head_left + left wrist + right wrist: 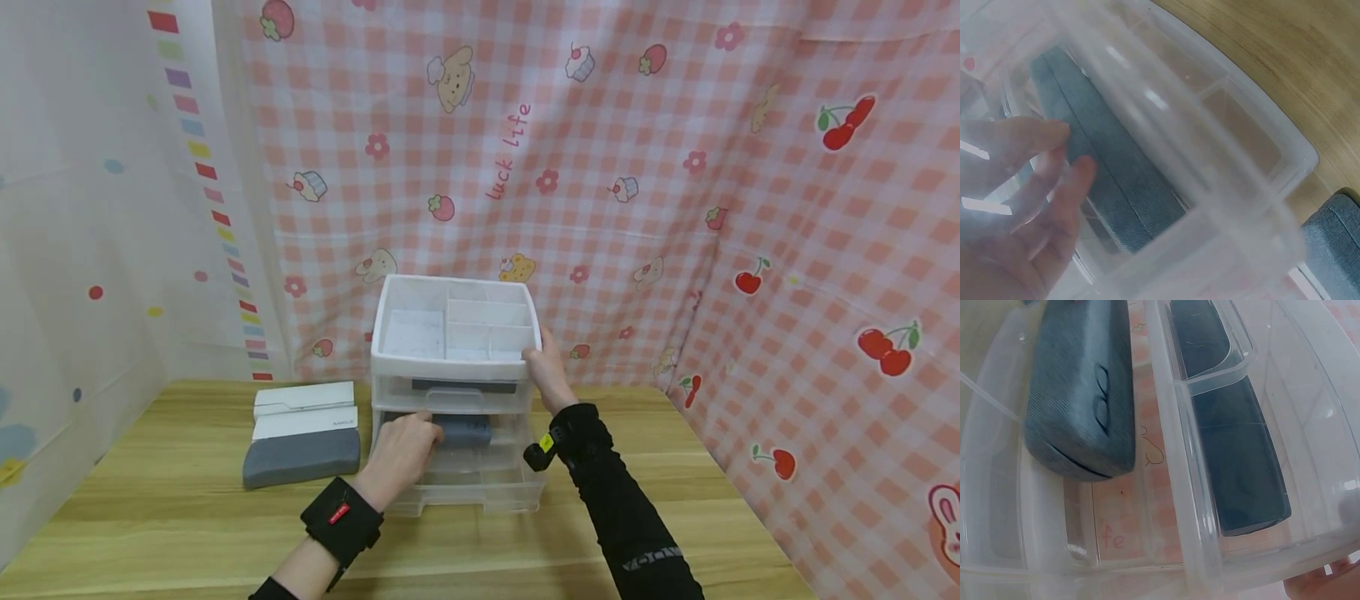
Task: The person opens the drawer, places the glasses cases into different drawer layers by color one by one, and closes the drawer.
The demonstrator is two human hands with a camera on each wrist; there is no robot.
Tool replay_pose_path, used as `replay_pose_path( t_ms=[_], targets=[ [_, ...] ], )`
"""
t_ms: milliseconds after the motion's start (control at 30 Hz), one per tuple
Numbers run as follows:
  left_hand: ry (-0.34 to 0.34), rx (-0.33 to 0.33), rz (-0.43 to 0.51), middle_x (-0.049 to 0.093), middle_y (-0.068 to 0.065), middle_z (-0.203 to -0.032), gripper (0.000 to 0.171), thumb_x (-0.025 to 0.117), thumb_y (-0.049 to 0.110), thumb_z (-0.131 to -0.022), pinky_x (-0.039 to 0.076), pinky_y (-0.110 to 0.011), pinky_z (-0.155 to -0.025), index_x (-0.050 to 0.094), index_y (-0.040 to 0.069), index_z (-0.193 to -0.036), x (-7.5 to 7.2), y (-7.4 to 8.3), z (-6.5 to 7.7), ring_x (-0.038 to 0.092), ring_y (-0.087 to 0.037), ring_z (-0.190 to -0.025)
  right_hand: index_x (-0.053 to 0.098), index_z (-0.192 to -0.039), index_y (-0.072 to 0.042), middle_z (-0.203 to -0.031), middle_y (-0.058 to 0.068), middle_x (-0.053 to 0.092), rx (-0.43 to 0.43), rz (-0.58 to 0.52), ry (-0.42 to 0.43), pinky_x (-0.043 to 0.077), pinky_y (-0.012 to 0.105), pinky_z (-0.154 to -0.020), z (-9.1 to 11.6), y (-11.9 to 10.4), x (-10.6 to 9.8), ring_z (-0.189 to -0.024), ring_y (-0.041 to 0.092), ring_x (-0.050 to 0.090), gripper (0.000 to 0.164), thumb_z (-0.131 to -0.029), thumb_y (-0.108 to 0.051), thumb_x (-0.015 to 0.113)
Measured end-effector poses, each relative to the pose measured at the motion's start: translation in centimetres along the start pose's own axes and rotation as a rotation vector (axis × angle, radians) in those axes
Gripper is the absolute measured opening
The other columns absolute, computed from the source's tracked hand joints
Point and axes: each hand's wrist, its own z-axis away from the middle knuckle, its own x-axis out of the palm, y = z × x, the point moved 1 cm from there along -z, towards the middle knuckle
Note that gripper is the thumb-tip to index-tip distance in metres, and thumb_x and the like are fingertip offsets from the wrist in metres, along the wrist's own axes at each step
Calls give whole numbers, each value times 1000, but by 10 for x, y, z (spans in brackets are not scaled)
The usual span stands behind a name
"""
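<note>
A white desktop organizer (454,367) with clear drawers stands near the back of the table. My left hand (405,454) reaches over the pulled-out lower drawer (517,497) and grips a blue-grey glasses case (468,431) near its left end. In the left wrist view the fingers (1075,187) show through clear plastic, right at the side of the case. The right wrist view shows a glasses outline on the case's end. My right hand (550,371) holds the organizer's top right corner, thumb on the rim. A dark case (1241,456) lies in the drawer above.
To the left of the organizer lie a white box (303,398), another white box (305,423) and a grey glasses case (302,458). The organizer's top tray (447,317) has several compartments. Patterned curtains (450,167) hang behind and beside the wooden table (187,517).
</note>
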Motion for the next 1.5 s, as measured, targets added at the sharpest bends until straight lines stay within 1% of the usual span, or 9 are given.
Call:
replay_pose_path(
  t_ms=[233, 400, 633, 900, 1000, 1200, 1333, 1400, 1500],
  targets=[
    [-19, -23, 38, 60, -2, -74, 13, 71, 3, -79, 44, -26, -50, 76, 14, -81, -1, 0, 0, 59, -18, -64, 19, -151, -9, -152, 14, 28, 1, -4, -2, 24, 55, -114, 0, 1, -1, -135, 33, 32, 68, -86, 0, 38],
    [-30, -74, 158, 62, 2, -77, 5, 72, 11, -81, 46, -25, -56, 74, 15, -85, -4, -4, 2, 61, -14, -68, 20, -151, -9, -152, 14, 29, -4, 8, 3, 24, 54, -115, 0, 0, 0, -136, 33, 32, 67, -87, 0, 38],
    [-45, -144, 305, 70, 2, -86, 8, 68, 14, -86, 44, -22, -58, 74, 15, -91, -16, -17, 5, 61, -8, -69, 20, -151, -9, -151, 14, 30, -2, 13, 5, 24, 54, -115, 0, 1, 0, -135, 33, 32, 67, -87, -1, 38],
    [75, -121, 391, 70, 0, -89, 12, 67, 13, -88, 49, -25, -66, 73, 12, -98, -26, -47, 21, 63, -11, -75, 21, -150, -8, -151, 14, 30, -12, 10, 7, 24, 53, -115, 0, 1, 1, -136, 32, 32, 66, -87, -1, 37],
    [102, -150, 405, 69, -1, -89, 14, 65, 12, -89, 50, -29, -69, 72, 10, -100, -30, -60, 27, 63, -14, -79, 22, -150, -8, -150, 15, 31, -14, 12, 11, 24, 53, -115, 0, 1, 1, -135, 32, 33, 66, -87, -1, 37],
    [88, -259, 327, 69, -7, -91, 15, 62, 13, -91, 50, -40, -72, 71, 7, -102, -31, -87, 39, 64, -25, -87, 24, -149, -7, -150, 14, 32, -18, 12, 16, 24, 52, -115, 0, 1, 0, -135, 32, 33, 64, -87, -1, 38],
    [60, -260, 185, 70, -14, -94, 18, 67, 11, -87, 49, -41, -67, 70, 3, -103, -25, -104, 50, 64, -32, -86, 24, -149, -7, -151, 15, 32, -26, 13, 20, 24, 53, -115, 0, 0, 1, -135, 32, 33, 65, -86, 0, 38],
    [25, -257, 130, 70, -18, -97, 24, 69, 11, -84, 50, -44, -67, 69, 1, -106, -21, -111, 57, 64, -35, -87, 24, -149, -6, -150, 16, 32, -30, 15, 22, 25, 53, -114, 0, 1, 1, -135, 33, 33, 65, -86, 0, 39],
    [-84, -288, 87, 67, -23, -106, 36, 71, 15, -83, 49, -57, -80, 64, -1, -114, -15, -118, 69, 62, -42, -98, 26, -148, -5, -149, 16, 34, -34, 19, 23, 26, 53, -114, 0, 1, 1, -133, 33, 35, 64, -86, 0, 39]
  ],
)
